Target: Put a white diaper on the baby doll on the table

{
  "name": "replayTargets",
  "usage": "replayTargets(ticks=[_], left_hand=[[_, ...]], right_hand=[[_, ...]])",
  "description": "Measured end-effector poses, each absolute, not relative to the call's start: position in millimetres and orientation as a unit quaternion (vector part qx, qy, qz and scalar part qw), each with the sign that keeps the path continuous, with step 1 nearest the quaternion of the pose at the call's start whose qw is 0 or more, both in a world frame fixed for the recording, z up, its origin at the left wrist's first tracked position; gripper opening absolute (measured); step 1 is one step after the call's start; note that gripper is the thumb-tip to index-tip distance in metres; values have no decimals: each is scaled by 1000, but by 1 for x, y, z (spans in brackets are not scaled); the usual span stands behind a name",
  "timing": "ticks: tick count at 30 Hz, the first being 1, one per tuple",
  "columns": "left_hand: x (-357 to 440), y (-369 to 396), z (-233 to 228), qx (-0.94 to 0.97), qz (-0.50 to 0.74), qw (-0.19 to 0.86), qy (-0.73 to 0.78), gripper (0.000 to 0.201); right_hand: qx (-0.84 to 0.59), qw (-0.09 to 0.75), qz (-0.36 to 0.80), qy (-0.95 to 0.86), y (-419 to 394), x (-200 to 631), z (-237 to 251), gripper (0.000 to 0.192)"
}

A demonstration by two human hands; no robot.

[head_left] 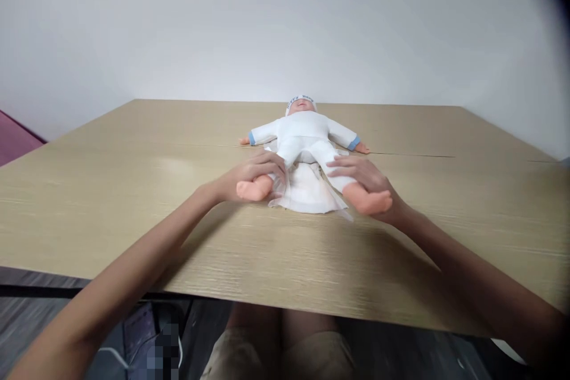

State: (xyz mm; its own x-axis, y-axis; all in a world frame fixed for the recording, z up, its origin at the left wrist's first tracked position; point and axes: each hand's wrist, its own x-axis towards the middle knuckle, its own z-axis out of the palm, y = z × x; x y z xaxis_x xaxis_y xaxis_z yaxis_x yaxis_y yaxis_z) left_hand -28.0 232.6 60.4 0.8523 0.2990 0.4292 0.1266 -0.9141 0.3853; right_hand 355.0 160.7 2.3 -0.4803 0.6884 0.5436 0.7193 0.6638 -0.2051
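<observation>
One baby doll (pixel 307 133) in a white romper with blue cuffs and a white cap lies on its back near the far middle of the wooden table (pixel 133 190), arms spread, bare feet toward the person. Under its hips and between its legs lies one open white diaper (pixel 307 193), spread flat on the table. The left hand (pixel 256 175) is closed around the doll's lower leg just above the bare foot on that side; the right hand (pixel 367 181) is wrapped around the other lower leg likewise. The two hands sit apart, the diaper between them.
</observation>
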Motion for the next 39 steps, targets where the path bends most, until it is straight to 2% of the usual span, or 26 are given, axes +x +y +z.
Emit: replayTargets(ticks=[5,14,19,25,29,33,38,39], left_hand=[[-50,236,24,964,207,143,92,56],[-55,231,28,970,164,138,112,87],[-55,234,25,966,178,162,93,83],[-52,231,27,962,196,167,95,59],[-53,229,31,960,185,177,113,60],[-55,228,35,952,174,215,132,61],[-43,210,47,918,172,240,263,44],[-37,204,48,913,172,236,286,48]], right_hand=[[-335,294,-16,-895,161,379,-22,43],[-347,225,-35,-910,158,383,-17,42],[-352,224,-31,-908,157,383,-19,44],[-358,228,17,-905,156,385,-14,44],[-368,246,78,-893,155,385,-5,44],[-378,284,136,-870,154,381,2,54],[-424,309,141,-840,142,367,10,40],[-433,306,121,-839,138,361,11,36]])
